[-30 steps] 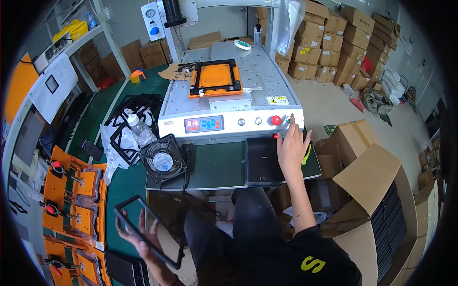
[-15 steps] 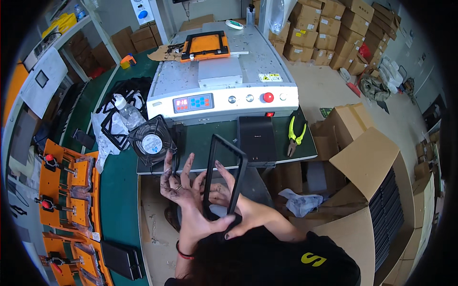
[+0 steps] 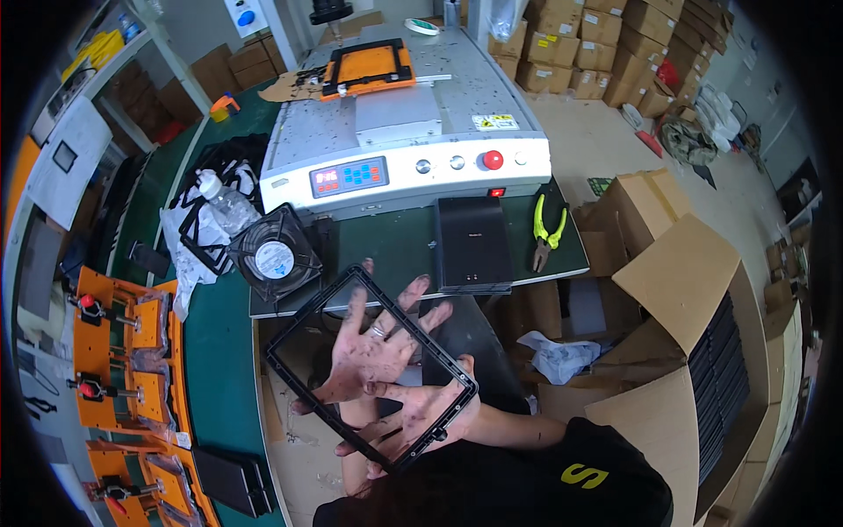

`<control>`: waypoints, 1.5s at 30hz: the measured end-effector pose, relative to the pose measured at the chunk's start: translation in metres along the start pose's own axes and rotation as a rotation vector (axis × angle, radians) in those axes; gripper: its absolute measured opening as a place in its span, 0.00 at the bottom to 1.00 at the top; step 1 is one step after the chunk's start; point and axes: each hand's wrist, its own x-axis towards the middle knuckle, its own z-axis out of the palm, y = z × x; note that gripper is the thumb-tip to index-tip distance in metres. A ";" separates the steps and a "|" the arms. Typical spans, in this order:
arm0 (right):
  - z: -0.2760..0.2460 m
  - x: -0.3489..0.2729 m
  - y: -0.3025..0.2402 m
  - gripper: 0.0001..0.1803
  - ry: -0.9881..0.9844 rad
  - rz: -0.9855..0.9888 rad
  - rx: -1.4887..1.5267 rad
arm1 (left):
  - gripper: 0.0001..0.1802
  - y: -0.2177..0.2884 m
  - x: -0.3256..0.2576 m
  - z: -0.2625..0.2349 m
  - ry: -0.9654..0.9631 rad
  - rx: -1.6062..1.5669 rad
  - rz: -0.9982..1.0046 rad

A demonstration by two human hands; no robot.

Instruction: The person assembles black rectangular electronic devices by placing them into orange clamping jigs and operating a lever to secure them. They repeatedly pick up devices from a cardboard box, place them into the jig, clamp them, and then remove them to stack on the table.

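Observation:
A thin black rectangular frame (image 3: pixel 311 384) is tilted diagonally in front of me, its opening facing the camera. My right hand (image 3: pixel 430 409) grips the frame's lower right side, with its fingers reaching left across the opening. My left hand (image 3: pixel 367 358), smudged dark and wearing a ring, is behind the frame and shows through the opening. Its fingers are spread, some passing behind the upper right bar. The left thumb lies near the frame's lower left bar; whether it touches is unclear. Beyond the hands, a flat black device (image 3: pixel 472 246) lies on the green bench (image 3: pixel 378 241).
A grey machine (image 3: pixel 518 167) with an orange fixture (image 3: pixel 369 68) stands at the back. A black fan (image 3: pixel 274 256) sits left of the device, yellow-green pliers (image 3: pixel 548 233) right of it. Orange clamp fixtures (image 3: pixel 101 378) line the left; an open carton (image 3: pixel 654 430) of black parts stands right.
The frame has turned from nearly edge-on to facing the camera and tilted leftward. My left hand has spread out behind it; my right hand has shifted along its lower right side.

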 end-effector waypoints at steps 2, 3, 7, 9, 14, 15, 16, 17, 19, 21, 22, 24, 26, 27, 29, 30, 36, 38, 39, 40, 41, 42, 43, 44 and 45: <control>0.001 -0.002 -0.003 0.52 0.018 0.009 -0.028 | 0.73 0.009 0.006 0.003 -0.041 0.036 0.045; 0.004 -0.004 -0.008 0.45 0.039 0.021 -0.060 | 0.73 0.012 0.007 0.002 -0.060 0.025 0.090; 0.041 -0.033 -0.056 0.25 1.019 0.124 -2.207 | 0.76 0.028 -0.005 -0.012 -0.067 -0.260 0.279; 0.043 -0.029 -0.077 0.29 1.024 -0.193 -2.991 | 0.74 0.035 -0.016 -0.021 0.010 -0.242 0.333; 0.032 -0.049 -0.096 0.32 1.295 -0.132 -3.051 | 0.70 0.026 -0.035 -0.027 0.228 -0.147 0.355; 0.032 -0.051 -0.097 0.32 1.283 -0.108 -3.060 | 0.69 0.025 -0.034 -0.028 0.249 -0.136 0.352; 0.038 -0.046 -0.094 0.27 1.278 -0.166 -3.033 | 0.68 0.024 -0.033 -0.030 0.273 -0.130 0.352; 0.040 -0.047 -0.094 0.25 1.215 -0.132 -3.088 | 0.68 0.024 -0.032 -0.030 0.294 -0.121 0.350; 0.046 -0.049 -0.098 0.22 1.072 -0.068 -3.190 | 0.66 0.024 -0.028 -0.030 0.338 -0.096 0.341; 0.056 -0.046 -0.102 0.19 1.010 -0.336 -3.235 | 0.64 0.025 -0.027 -0.026 0.390 -0.064 0.319; 0.060 -0.043 -0.102 0.18 0.966 -0.469 -3.242 | 0.64 0.025 -0.027 -0.022 0.429 -0.038 0.295; 0.068 -0.043 -0.097 0.18 1.075 -0.861 -3.195 | 0.62 0.023 -0.015 -0.013 0.552 0.015 0.192; 0.071 -0.036 -0.090 0.18 0.883 -1.030 -3.123 | 0.63 0.013 -0.010 -0.013 0.493 0.013 0.137; 0.070 -0.030 -0.081 0.18 0.679 -1.036 -3.113 | 0.64 0.005 -0.018 -0.029 0.244 -0.050 0.169; 0.063 -0.018 -0.062 0.15 0.314 -1.007 -3.105 | 0.66 -0.006 -0.013 -0.027 0.266 -0.060 0.178; 0.064 -0.015 -0.054 0.12 0.164 -0.860 -3.130 | 0.66 -0.011 -0.022 -0.036 0.287 -0.056 0.183; 0.053 -0.010 -0.038 0.11 -0.024 -0.694 -3.050 | 0.61 -0.032 -0.053 -0.051 0.432 -0.075 0.127; 0.051 -0.009 -0.035 0.11 -0.029 -0.699 -3.019 | 0.59 -0.033 -0.048 -0.048 0.424 -0.077 0.113; 0.050 -0.008 -0.033 0.11 -0.029 -0.702 -3.004 | 0.58 -0.032 -0.046 -0.044 0.419 -0.075 0.106; 0.049 -0.008 -0.031 0.11 -0.026 -0.708 -3.003 | 0.57 -0.031 -0.042 -0.040 0.411 -0.076 0.100; 0.048 -0.008 -0.030 0.11 -0.026 -0.713 -2.994 | 0.56 -0.029 -0.037 -0.035 0.397 -0.069 0.092; 0.046 -0.008 -0.030 0.11 -0.026 -0.718 -2.986 | 0.55 -0.027 -0.031 -0.030 0.381 -0.064 0.084; 0.046 -0.008 -0.030 0.11 -0.025 -0.724 -2.976 | 0.53 -0.026 -0.025 -0.025 0.367 -0.054 0.073; 0.046 -0.008 -0.030 0.11 -0.025 -0.721 -2.977 | 0.52 -0.024 -0.020 -0.021 0.355 -0.050 0.068; 0.046 -0.008 -0.030 0.11 -0.020 -0.718 -2.974 | 0.51 -0.024 -0.017 -0.020 0.353 -0.054 0.069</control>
